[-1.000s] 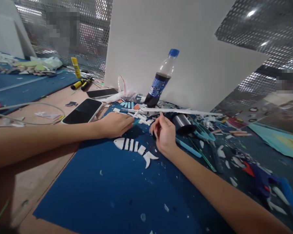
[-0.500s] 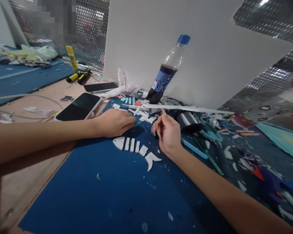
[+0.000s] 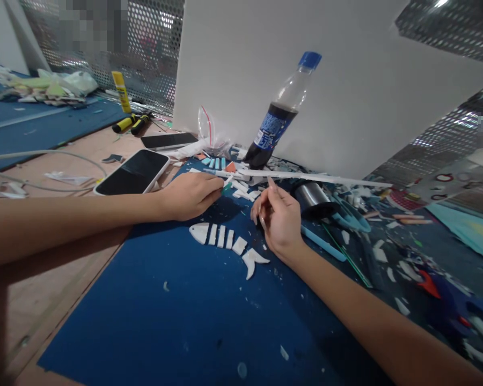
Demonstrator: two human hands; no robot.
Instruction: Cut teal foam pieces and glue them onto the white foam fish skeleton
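A white fish in separate flat pieces, with a head, narrow strips and a forked tail, lies on the blue mat. Above its head end, my left hand is closed, palm down, with a small teal piece showing at its fingertips. My right hand rests on its side to the right of the fish, its fingers loosely curled and apart. I see nothing in it. Small white scraps lie between and beyond both hands.
Behind the scraps a cola bottle leans against a white board. A wire spool and blue-handled tool lie beside my right hand. Phones, a glue stick and yellow-black handles are at left.
My left hand has turned slightly, and the teal piece at its fingertips has moved up, away from me. The right hand keeps its pose. The whole view has shifted a little.
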